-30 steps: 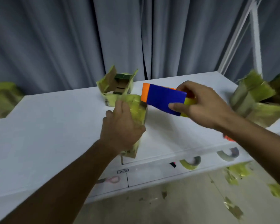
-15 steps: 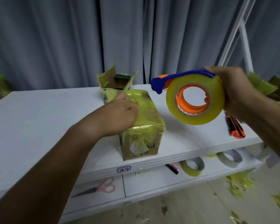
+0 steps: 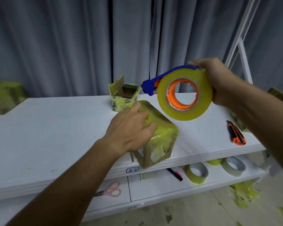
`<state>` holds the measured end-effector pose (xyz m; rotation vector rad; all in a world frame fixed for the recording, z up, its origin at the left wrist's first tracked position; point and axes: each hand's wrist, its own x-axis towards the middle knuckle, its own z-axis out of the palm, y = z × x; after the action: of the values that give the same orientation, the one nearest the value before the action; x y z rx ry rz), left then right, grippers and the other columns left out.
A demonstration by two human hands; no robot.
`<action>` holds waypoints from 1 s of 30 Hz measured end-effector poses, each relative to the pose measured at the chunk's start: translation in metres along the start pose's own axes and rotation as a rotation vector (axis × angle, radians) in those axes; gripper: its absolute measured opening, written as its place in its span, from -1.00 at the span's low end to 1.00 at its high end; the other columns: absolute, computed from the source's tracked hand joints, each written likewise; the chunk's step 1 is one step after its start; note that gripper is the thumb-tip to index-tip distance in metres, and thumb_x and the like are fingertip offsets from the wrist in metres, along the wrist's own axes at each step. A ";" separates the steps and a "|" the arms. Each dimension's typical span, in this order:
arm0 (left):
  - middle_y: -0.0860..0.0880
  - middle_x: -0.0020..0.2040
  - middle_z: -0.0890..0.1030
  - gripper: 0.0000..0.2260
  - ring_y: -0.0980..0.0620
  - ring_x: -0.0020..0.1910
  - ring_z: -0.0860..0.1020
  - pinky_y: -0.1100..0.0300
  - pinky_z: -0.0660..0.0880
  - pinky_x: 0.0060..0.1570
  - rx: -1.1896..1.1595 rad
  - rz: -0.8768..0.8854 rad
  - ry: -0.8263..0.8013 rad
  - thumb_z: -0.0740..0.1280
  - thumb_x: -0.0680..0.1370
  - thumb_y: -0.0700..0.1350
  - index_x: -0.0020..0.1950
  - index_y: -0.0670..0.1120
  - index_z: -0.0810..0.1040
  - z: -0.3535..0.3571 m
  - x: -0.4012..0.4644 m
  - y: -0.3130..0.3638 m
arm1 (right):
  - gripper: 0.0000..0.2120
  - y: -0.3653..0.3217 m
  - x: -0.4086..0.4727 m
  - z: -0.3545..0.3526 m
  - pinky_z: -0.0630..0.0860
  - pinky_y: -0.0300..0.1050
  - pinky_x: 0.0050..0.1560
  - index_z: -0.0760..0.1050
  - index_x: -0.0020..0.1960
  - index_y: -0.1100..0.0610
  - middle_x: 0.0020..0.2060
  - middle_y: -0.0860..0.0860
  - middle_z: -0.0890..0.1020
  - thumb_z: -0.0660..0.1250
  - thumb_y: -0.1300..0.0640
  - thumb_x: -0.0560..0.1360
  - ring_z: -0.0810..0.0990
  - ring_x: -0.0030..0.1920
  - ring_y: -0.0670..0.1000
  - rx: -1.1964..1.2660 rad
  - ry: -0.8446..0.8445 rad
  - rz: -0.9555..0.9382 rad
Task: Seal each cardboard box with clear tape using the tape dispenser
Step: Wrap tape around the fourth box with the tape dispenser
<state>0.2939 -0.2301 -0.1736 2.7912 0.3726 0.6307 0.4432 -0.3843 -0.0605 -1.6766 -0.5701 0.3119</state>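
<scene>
A small cardboard box [image 3: 160, 139] wrapped in yellowish tape stands at the front edge of the white table [image 3: 55, 131]. My left hand [image 3: 129, 128] lies on its top, fingers spread over the taped surface. My right hand [image 3: 219, 82] holds the tape dispenser [image 3: 185, 93] in the air above and to the right of the box: a blue frame, an orange hub and a thick yellowish roll, its blue nose pointing left. A second box [image 3: 122, 98] with open flaps stands behind the first one.
An orange and black utility knife [image 3: 236, 133] lies at the table's right end. More taped boxes [image 3: 5, 97] sit at far left and far right. The lower shelf holds tape rolls [image 3: 197, 174], a marker [image 3: 175, 174] and pink scissors [image 3: 111, 191]. Tape scraps litter the floor.
My right hand has turned the dispenser from flat against the box to side-on and lifted it away to the right. My left hand stays on the box top.
</scene>
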 end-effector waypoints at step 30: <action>0.02 -0.04 0.54 -0.90 0.19 -0.01 0.50 0.43 0.43 -0.04 -0.435 0.004 0.525 0.38 0.56 -0.14 0.00 -0.01 0.49 0.038 -0.009 -0.023 | -0.73 -0.003 0.022 0.036 0.68 0.02 -0.04 0.65 -0.14 0.06 -0.17 0.06 0.75 0.23 0.03 0.59 0.72 -0.11 0.08 -0.244 -0.120 0.020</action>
<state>0.2988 -0.2182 -0.2168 2.1891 0.2814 1.2762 0.4429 -0.3426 -0.0622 -1.9081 -0.7033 0.3715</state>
